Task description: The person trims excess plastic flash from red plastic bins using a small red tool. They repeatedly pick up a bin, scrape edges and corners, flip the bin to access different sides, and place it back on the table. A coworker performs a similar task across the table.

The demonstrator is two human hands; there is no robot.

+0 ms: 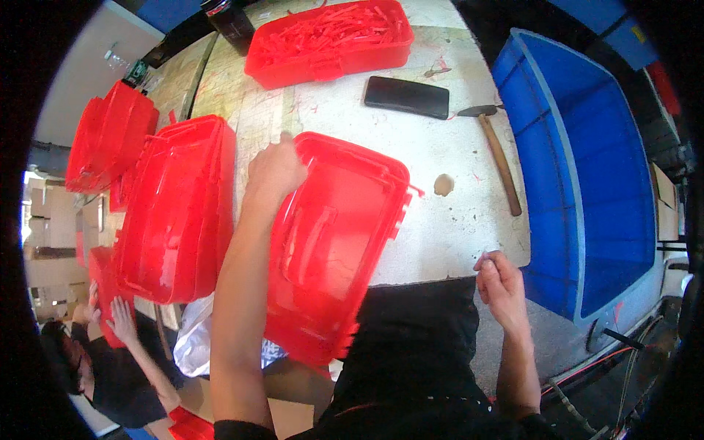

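A red plastic box lid with a raised handle-shaped outline lies tilted in front of me, its near end over the table's front edge. My left hand is closed on its far left rim; part of the fingers is hidden. Small tabs stick out along the lid's right side. My right hand is near the table's front right corner, away from the lid. Its fingers are pinched together, and what they hold, if anything, is too small to make out.
Red plastic shells stand stacked to the left. Far back are a red bin of plastic scraps and a dark can. A black phone and a hammer lie right, beside a blue crate. A co-worker handles red plastic.
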